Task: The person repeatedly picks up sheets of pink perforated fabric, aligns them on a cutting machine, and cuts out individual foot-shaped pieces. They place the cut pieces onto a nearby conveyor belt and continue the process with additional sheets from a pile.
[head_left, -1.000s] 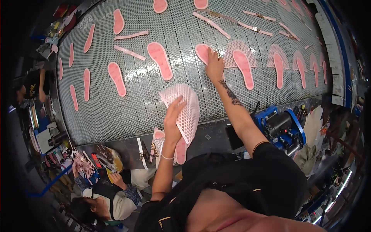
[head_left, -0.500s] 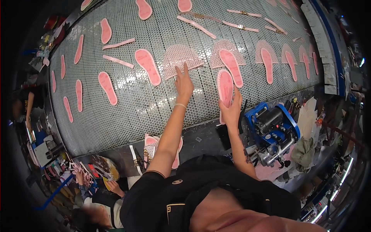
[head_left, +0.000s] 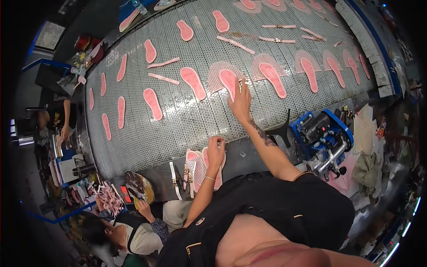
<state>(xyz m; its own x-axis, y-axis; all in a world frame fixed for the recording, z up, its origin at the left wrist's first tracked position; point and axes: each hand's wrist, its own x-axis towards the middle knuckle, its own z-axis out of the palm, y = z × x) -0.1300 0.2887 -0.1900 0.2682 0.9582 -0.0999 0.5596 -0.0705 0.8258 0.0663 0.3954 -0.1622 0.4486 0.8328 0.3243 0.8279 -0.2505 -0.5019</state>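
Note:
My right hand [head_left: 240,103] grips the heel end of a pink insole [head_left: 227,80], thumb on one side and fingers along the other. The insole's wide end lies over a half-round pink mesh piece [head_left: 216,78] on the perforated belt. My left hand [head_left: 216,153] is at the belt's near edge, fingers curled; whether anything is inside them is hidden. Just below it, several pink insoles and a mesh-covered piece [head_left: 199,172] lie on the dark ledge. To the right on the belt, another insole [head_left: 272,79] overlaps its own mesh piece [head_left: 262,66].
The grey belt [head_left: 178,129] carries rows of insoles and pink straps with metal fittings [head_left: 277,40]. A blue machine [head_left: 321,138] stands at the near right. Dark straps with buckles [head_left: 175,179] lie on the ledge. At lower left, a co-worker [head_left: 138,229] sits by a pile of pink strips [head_left: 109,199].
My right hand has moved left and up, bringing the insole onto the mesh piece. My left hand has drawn back from that mesh to the near edge, its fingers now curled.

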